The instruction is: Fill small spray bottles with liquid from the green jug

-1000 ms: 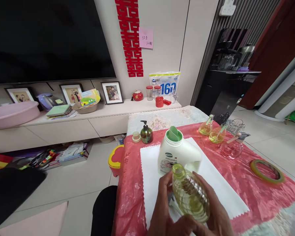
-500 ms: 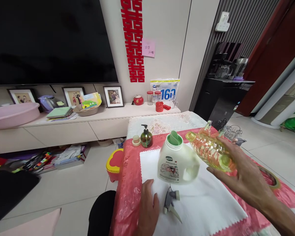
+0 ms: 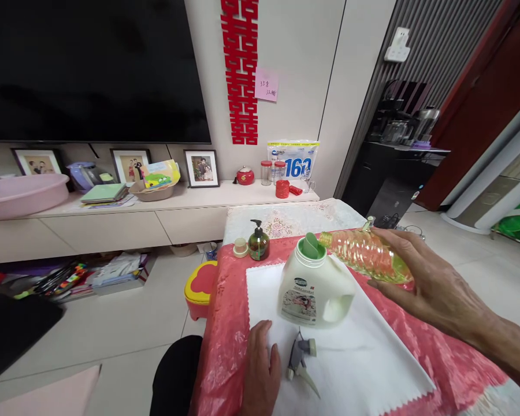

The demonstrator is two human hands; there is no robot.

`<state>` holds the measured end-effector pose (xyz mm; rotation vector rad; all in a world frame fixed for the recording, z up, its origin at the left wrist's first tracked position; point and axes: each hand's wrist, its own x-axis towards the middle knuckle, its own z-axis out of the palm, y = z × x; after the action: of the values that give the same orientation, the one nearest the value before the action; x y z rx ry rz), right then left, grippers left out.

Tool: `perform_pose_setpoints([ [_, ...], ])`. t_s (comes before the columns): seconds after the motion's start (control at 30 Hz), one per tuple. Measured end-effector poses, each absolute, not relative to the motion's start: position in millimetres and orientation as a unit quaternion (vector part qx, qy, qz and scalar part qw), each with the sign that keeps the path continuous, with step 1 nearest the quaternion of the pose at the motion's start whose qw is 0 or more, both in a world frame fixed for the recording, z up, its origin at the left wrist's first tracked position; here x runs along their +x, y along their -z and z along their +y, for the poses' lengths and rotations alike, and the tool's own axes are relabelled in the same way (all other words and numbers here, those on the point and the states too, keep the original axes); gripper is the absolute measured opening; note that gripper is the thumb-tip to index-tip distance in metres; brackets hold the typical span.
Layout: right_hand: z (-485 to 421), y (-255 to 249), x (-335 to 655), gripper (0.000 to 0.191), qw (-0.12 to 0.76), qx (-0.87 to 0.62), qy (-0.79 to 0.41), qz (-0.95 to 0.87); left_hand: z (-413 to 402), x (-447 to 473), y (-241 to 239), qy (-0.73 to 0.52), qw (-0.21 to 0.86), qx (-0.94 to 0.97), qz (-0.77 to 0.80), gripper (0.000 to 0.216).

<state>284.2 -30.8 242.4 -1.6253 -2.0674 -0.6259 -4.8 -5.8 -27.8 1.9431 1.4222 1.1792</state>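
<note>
My right hand [image 3: 429, 283] grips a clear ribbed bottle of yellow liquid [image 3: 364, 254], tipped on its side with its open mouth right at the green spout of a white jug [image 3: 314, 283]. The jug stands upright on a white cloth [image 3: 372, 358]. My left hand [image 3: 260, 370] lies flat on the cloth's near left corner, fingers together and stretched out, holding nothing. A grey spray-trigger head [image 3: 301, 358] lies on the cloth just right of that hand.
A red plastic cover [image 3: 420, 341] drapes the table. A green pump bottle [image 3: 258, 241] and a small cap [image 3: 240, 247] sit at the far left of the table. A red-and-yellow stool [image 3: 199, 286] stands on the floor beside it. A low shelf holds picture frames and jars.
A second ago both hands held the bottle close in front. The right hand then carried it up and right, and now its mouth has come left to the jug's spout. The left hand rests on the cloth.
</note>
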Motion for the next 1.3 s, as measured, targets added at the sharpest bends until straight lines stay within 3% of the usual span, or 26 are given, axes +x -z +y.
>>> perform_pose_setpoints([
  [0.73, -23.8, -279.7, 280.2, 0.054, 0.126, -0.532, 0.262, -0.795, -3.1, -7.6, 29.9, -0.429, 0.121, 0.753, 0.484, 0.036],
  [1.3, -23.7, -287.3, 291.0, 0.058, 0.093, -0.539, 0.279, -0.789, -2.7, -7.8, 33.5, -0.434, 0.099, 0.756, 0.480, 0.037],
])
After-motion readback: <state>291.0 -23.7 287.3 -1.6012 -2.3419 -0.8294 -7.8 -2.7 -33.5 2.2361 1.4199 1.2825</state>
